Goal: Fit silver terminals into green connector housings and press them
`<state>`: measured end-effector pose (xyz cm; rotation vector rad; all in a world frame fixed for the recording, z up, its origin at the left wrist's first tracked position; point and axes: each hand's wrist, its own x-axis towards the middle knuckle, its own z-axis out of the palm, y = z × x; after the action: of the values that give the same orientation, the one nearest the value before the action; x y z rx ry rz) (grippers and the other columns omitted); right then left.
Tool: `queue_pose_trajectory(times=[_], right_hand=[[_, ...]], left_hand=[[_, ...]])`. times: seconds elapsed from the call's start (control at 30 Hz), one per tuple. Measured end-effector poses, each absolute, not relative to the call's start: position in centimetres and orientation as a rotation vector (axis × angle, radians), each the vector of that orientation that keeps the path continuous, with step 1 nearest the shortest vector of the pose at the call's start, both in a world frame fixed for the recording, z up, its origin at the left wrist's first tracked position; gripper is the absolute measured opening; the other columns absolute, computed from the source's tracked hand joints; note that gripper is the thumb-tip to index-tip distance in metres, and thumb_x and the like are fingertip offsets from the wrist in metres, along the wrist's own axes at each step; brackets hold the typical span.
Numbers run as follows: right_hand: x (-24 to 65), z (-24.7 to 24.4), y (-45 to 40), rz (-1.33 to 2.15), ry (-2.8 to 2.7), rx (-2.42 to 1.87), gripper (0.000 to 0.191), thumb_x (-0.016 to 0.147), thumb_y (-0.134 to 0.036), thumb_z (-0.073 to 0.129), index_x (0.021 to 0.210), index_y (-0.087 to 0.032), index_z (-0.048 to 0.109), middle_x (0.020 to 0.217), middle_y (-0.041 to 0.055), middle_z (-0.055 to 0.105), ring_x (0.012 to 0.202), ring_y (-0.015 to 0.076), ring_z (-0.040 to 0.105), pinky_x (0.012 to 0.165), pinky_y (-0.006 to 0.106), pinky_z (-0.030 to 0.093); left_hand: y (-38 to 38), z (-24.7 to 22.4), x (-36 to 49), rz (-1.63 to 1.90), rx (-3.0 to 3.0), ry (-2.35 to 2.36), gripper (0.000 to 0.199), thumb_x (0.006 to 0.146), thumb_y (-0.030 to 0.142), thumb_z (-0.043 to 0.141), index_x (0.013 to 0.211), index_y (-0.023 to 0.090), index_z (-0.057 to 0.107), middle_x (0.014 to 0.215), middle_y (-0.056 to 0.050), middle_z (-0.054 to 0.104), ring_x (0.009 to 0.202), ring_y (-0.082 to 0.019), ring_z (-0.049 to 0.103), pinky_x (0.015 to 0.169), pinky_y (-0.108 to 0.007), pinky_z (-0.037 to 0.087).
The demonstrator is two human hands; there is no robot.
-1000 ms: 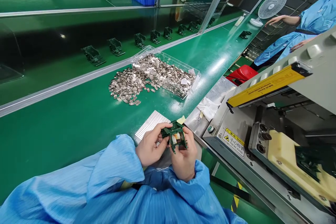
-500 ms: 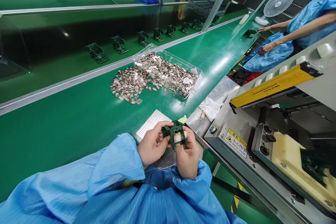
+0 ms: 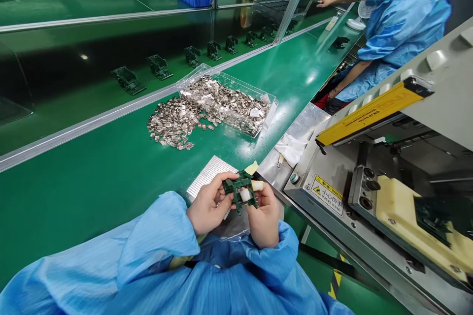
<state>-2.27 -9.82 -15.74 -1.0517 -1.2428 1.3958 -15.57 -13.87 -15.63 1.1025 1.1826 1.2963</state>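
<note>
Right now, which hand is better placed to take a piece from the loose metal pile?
Probably the left hand: it is nearer the loose metal pile; the right hand is farther, by the machine. Both hold the green part.

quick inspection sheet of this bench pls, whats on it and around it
surface: green bench mat with a steel plate at its edge
job's things: dark green frame held in both hands, white pieces inside it; gridded silver sheet beside it
clutter: small metal parts heaped loose beside a clear plastic box filled with more; white cloth on the plate
grippers: left hand and right hand both grip the frame
cables: nothing seen
surroundings: machine with yellow bar and injure-hand label at right; co-worker beyond it; matching frames in a row on the far bench
</note>
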Motion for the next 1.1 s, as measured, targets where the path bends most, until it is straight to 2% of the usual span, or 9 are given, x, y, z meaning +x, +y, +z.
queue_pose_trajectory(times=[0.1,0.3,0.47,0.53,0.67,0.8,0.93,1.03,1.1], right_hand=[[-2.1,-15.9,-9.3,1.545,-1.137,-1.034,0.031,0.064,-0.030,0.085,0.075,-0.021,0.058,0.074,-0.0020,0.062,0.072,0.0148,0.058,0.069,0.026,0.050],[-1.2,-16.7,-8.4,1.736,-1.025,-0.993,0.038,0.055,-0.025,0.090,0.071,-0.021,0.055,0.070,-0.0050,0.056,0.069,0.0129,0.054,0.066,0.024,0.047],[-0.9,-16.9,-8.0,1.814,-1.015,-1.001,0.045,0.049,-0.026,0.092,0.067,-0.021,0.051,0.067,-0.0054,0.058,0.065,0.0125,0.054,0.062,0.024,0.046],[-1.0,-16.8,-8.0,1.815,-1.029,-1.008,0.047,0.049,-0.026,0.092,0.066,-0.021,0.049,0.065,-0.0061,0.056,0.063,0.0119,0.053,0.059,0.023,0.046],[-1.0,-16.6,-7.9,1.821,-1.064,-0.995,0.048,0.050,-0.026,0.091,0.070,-0.022,0.048,0.061,-0.0080,0.054,0.057,0.0110,0.051,0.053,0.023,0.046],[-1.1,-16.6,-8.2,1.837,-1.061,-0.999,0.050,0.049,-0.025,0.091,0.072,-0.023,0.048,0.058,-0.0094,0.053,0.053,0.0100,0.049,0.049,0.022,0.046],[-1.3,-16.9,-8.3,1.808,-1.083,-1.004,0.050,0.050,-0.026,0.091,0.072,-0.023,0.046,0.059,-0.0086,0.055,0.054,0.0112,0.053,0.049,0.022,0.046],[-0.6,-17.0,-7.9,1.820,-1.151,-0.962,0.050,0.051,-0.030,0.090,0.071,-0.024,0.045,0.062,-0.0077,0.056,0.058,0.0124,0.056,0.053,0.024,0.048],[0.6,-16.8,-7.5,1.853,-1.246,-0.883,0.047,0.054,-0.030,0.089,0.074,-0.023,0.048,0.068,-0.0059,0.059,0.065,0.0135,0.059,0.063,0.027,0.051]], left_hand=[[-13.9,-15.6,-15.9,1.242,1.169,1.196,0.035,0.089,0.027,0.057,0.122,0.018,0.046,0.083,-0.002,0.064,0.067,-0.013,0.064,0.057,-0.020,0.053],[-13.6,-16.0,-16.7,1.148,1.296,1.124,0.037,0.095,0.037,0.048,0.126,0.018,0.042,0.091,-0.006,0.064,0.076,-0.016,0.065,0.068,-0.026,0.056],[-13.6,-16.4,-17.3,1.060,1.381,1.122,0.042,0.096,0.041,0.046,0.131,0.019,0.041,0.070,0.001,0.055,0.057,-0.013,0.056,0.068,-0.029,0.055],[-13.6,-16.5,-17.5,1.042,1.396,1.128,0.042,0.096,0.041,0.046,0.132,0.019,0.041,0.068,0.001,0.053,0.055,-0.013,0.054,0.067,-0.029,0.055],[-13.6,-16.7,-17.8,0.990,1.432,1.154,0.041,0.096,0.041,0.047,0.132,0.020,0.043,0.076,-0.003,0.060,0.061,-0.015,0.058,0.060,-0.025,0.050],[-13.5,-16.6,-18.2,0.944,1.510,1.148,0.043,0.096,0.042,0.046,0.132,0.019,0.044,0.075,-0.003,0.060,0.064,-0.016,0.059,0.063,-0.027,0.049],[-13.2,-16.3,-18.4,0.887,1.560,1.158,0.043,0.096,0.043,0.045,0.132,0.018,0.044,0.078,-0.004,0.061,0.065,-0.017,0.057,0.060,-0.026,0.046],[-12.9,-16.0,-18.5,0.896,1.499,1.110,0.045,0.093,0.046,0.052,0.129,0.020,0.047,0.086,-0.005,0.062,0.072,-0.018,0.060,0.065,-0.028,0.050],[-12.8,-15.9,-18.5,0.915,1.403,1.040,0.046,0.091,0.047,0.055,0.128,0.021,0.045,0.093,-0.006,0.061,0.078,-0.019,0.063,0.072,-0.030,0.053]])
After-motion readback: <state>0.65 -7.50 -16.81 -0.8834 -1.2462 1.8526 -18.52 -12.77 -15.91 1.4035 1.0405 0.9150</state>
